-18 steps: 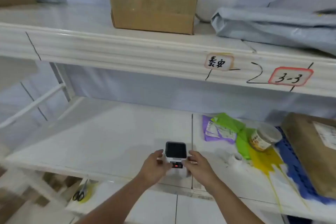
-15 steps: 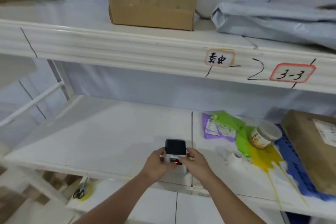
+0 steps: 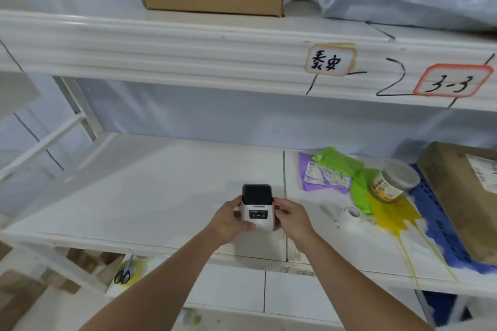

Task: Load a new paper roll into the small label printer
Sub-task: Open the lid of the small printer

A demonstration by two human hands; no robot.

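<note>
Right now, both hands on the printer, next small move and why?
Probably open the cover: both the left hand and the right hand grip the label printer, which looks closed, and the paper roll lies untouched on the shelf to its right.

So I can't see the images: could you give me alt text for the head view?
Two hands, left hand and right hand, hold a small white label printer over a white shelf. A paper roll lies to its right, near a jar.
</note>
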